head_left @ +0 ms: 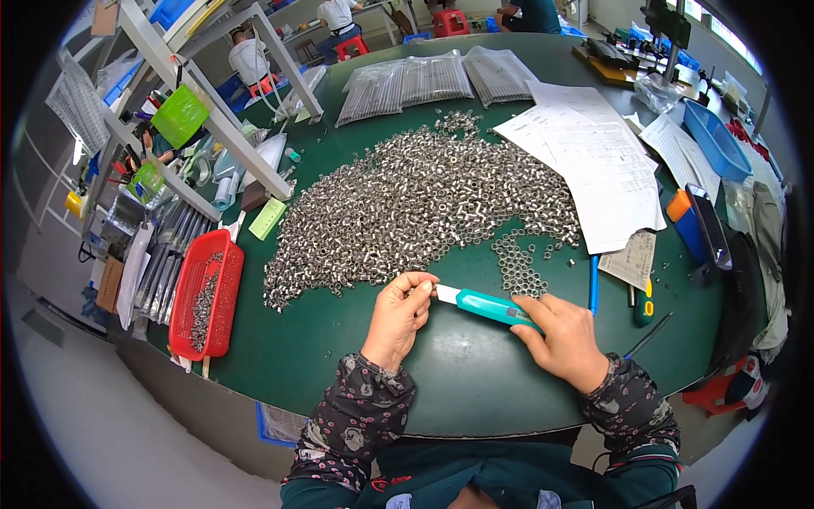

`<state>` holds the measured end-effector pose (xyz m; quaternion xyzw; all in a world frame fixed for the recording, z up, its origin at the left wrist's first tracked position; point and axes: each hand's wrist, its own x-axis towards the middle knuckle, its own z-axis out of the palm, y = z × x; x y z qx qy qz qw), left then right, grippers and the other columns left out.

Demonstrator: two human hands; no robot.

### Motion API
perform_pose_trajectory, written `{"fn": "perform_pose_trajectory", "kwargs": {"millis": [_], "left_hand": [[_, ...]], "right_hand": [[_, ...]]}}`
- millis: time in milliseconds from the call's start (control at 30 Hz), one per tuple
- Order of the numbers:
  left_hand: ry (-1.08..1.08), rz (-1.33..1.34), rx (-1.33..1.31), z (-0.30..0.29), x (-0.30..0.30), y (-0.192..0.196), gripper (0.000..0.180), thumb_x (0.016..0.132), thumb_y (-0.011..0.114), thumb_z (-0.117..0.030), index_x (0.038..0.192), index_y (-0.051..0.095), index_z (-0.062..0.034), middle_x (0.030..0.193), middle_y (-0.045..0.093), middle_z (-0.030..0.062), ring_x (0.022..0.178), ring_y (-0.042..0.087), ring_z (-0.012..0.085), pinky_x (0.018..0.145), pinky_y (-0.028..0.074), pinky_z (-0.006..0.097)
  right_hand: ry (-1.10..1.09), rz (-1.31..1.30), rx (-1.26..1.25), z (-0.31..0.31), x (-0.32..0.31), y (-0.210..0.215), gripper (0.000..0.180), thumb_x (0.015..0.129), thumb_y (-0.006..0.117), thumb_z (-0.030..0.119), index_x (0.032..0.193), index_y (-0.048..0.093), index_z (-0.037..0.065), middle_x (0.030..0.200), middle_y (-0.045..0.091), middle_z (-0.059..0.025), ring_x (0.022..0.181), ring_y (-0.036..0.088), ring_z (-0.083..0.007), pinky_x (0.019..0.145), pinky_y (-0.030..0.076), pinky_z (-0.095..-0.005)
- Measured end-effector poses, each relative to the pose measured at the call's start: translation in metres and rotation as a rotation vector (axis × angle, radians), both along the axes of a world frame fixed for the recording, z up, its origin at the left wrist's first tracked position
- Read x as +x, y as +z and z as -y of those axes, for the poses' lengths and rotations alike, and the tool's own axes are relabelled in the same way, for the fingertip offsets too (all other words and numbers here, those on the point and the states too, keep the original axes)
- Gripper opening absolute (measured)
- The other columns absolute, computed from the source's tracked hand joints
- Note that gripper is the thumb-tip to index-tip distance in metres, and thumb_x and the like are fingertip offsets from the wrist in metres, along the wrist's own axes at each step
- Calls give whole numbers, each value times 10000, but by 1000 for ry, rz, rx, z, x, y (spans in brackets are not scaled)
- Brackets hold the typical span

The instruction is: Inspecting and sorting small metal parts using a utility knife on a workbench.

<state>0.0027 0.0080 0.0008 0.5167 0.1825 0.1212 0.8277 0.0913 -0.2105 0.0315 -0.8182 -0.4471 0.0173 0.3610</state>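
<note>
Right hand (561, 341) wraps a teal knife (492, 307). Left hand (397, 318) pinches a tiny piece, apparently a metal ring, at the blade (448, 294) tip; mostly hidden. Risks: blade skids off hard metal, nicks left fingertips; weak pinch drops piece toward ring pile (415, 204) beyond.

Teal knife (492, 306), red basket (224, 299), green tabletop (475, 382)

Both forearms (354, 424) reach in from the lower edge, slanting inward. The left hand (397, 318) is drawn into a pinch; the right hand (566, 339), back upward, curls in a grip.
</note>
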Motion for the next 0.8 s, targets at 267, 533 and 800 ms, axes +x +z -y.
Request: {"fn": "perform_pose_trajectory", "kwargs": {"millis": [267, 533, 800], "left_hand": [[39, -23, -69, 1, 1, 0, 101, 844, 501, -60, 918, 543, -6, 763, 514, 33, 510, 355, 21, 378, 256, 136], [79, -38, 21, 4, 2, 3, 105, 840, 517, -66, 927, 540, -11, 746, 506, 22, 494, 322, 0, 380, 241, 138], [29, -7, -55, 2, 0, 4, 101, 834, 516, -57, 923, 541, -15, 735, 506, 18, 511, 351, 9, 380, 245, 141]], "right_hand": [[-35, 58, 120, 2, 6, -7, 281, 731, 617, 198, 978, 575, 72, 675, 527, -100, 571, 531, -282, 500, 417, -358], [62, -114, 81, 2, 8, -11, 268, 752, 592, 239, 963, 589, 75, 791, 600, -123, 667, 575, -303, 562, 450, -372], [-17, 136, 112, -1, 2, -2, 282, 717, 625, 173, 976, 575, 71, 678, 525, -103, 579, 530, -281, 512, 423, -354]]}}
